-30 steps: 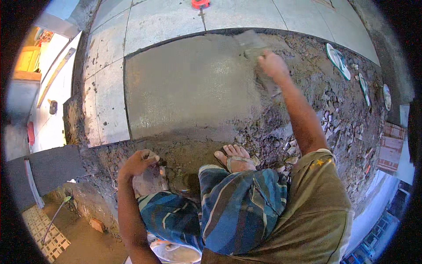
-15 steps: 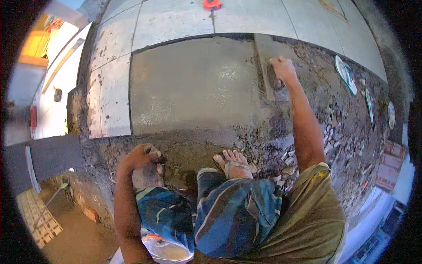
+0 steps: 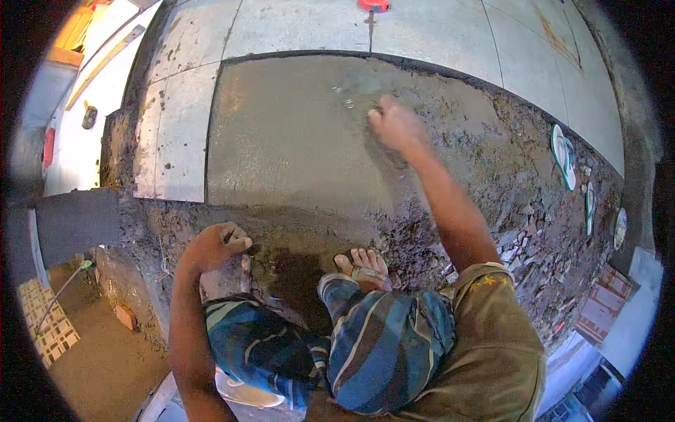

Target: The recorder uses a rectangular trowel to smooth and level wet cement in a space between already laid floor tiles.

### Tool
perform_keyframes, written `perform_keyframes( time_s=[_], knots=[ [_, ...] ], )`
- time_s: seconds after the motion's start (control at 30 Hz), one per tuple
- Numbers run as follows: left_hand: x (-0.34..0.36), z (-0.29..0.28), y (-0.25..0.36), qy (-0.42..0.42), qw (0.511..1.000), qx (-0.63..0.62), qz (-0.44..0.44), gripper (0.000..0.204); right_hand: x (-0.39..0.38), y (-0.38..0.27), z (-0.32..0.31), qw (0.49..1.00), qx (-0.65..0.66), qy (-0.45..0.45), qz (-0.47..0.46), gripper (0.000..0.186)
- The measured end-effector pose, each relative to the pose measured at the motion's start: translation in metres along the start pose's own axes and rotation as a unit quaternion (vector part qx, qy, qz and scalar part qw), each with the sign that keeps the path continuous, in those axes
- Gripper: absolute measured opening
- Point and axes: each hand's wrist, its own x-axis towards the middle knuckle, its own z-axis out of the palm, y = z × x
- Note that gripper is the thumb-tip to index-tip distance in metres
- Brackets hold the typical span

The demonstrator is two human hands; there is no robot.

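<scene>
A wet, smooth patch of grey mortar [image 3: 281, 133] lies ahead of me, bordered by tiles on its left and far sides. My right hand [image 3: 399, 128], smeared by motion, is closed over what looks like a flat trowel [image 3: 367, 104] on the right part of the patch. The trowel's blade is blurred and hard to separate from the mortar. My left hand [image 3: 216, 246] hangs near my left knee with its fingers curled, and nothing shows in it. Below it, my left foot is mostly hidden; my right foot [image 3: 365, 264] stands at the patch's near edge.
Large pale tiles [image 3: 176, 141] surround the patch, with a red tool [image 3: 374, 5] at the far side. Rough rubble and soil [image 3: 513, 190] spread rightward, where white-and-green flip-flops [image 3: 562, 158] lie. A black-headed mallet [image 3: 89, 116] lies at left, above a lower muddy area [image 3: 105, 352].
My right hand has swept leftward over the mortar with the trowel, away from the patch's right edge. My left hand stays near my knee. The whole view has shifted slightly.
</scene>
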Motion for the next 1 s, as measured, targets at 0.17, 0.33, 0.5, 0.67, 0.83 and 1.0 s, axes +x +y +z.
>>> perform_keyframes(
  time_s=[0.17, 0.33, 0.5, 0.67, 0.83, 1.0],
  knots=[
    [-0.011, 0.014, -0.029, 0.019, 1.0, 0.013, -0.006, 0.036, -0.068, 0.133, -0.051, 0.987, -0.025, 0.102, 0.121, 0.039],
    [-0.016, 0.005, 0.004, -0.039, 0.997, -0.05, -0.033, 0.03, -0.23, 0.222, -0.104, 0.955, 0.096, 0.217, 0.176, 0.041],
    [0.041, 0.012, 0.014, -0.091, 0.994, -0.048, 0.023, 0.029, -0.403, 0.262, -0.049, 0.82, 0.289, 0.309, 0.386, 0.036],
    [0.059, 0.009, 0.036, -0.132, 0.98, -0.14, 0.058, 0.026, -0.375, 0.161, 0.022, 0.472, 0.662, 0.282, 0.508, 0.039],
    [0.057, 0.019, 0.012, -0.138, 0.986, -0.097, 0.009, 0.021, -0.273, 0.142, 0.046, 0.312, 0.797, 0.317, 0.409, 0.036],
    [0.047, 0.008, 0.0, -0.129, 0.991, -0.037, -0.017, 0.026, -0.229, 0.122, 0.0, 0.281, 0.768, 0.348, 0.459, 0.04]
  ],
)
